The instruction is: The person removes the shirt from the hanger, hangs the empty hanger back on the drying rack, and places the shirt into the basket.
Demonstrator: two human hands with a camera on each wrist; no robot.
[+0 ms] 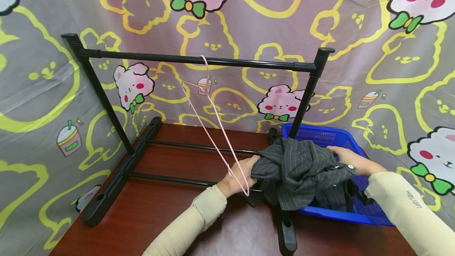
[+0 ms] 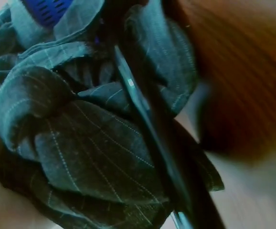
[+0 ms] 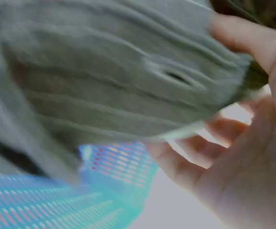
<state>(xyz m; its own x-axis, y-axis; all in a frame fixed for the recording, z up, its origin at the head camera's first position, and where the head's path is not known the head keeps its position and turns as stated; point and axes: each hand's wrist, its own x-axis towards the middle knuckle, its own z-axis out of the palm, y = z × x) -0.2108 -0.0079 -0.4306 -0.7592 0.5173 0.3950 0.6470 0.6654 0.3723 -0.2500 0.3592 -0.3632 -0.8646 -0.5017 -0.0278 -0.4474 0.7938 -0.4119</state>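
Observation:
A dark grey pinstriped shirt [image 1: 302, 169] is bunched up over the near left side of a blue basket [image 1: 341, 216]. My left hand [image 1: 239, 175] grips the left end of the bundle. At the left edge of the left wrist view, part of that hand shows against the striped cloth [image 2: 90, 148]. With my right hand [image 1: 352, 159] I hold the shirt's right side near a white button [image 1: 351, 167]. Thumb and fingers close about a striped edge with a buttonhole [image 3: 178, 78] in the right wrist view. A pink hanger [image 1: 222, 129] hangs from the rack, its lower corner overlapping my left hand.
The black rack's top rail [image 1: 249, 63] runs across between two slanted posts. Its right foot [image 1: 287, 232] lies beside the basket, and lower bars [image 1: 170, 178] cross the reddish-brown table [image 1: 170, 216]. A patterned curtain [image 1: 227, 31] stands behind and at both sides.

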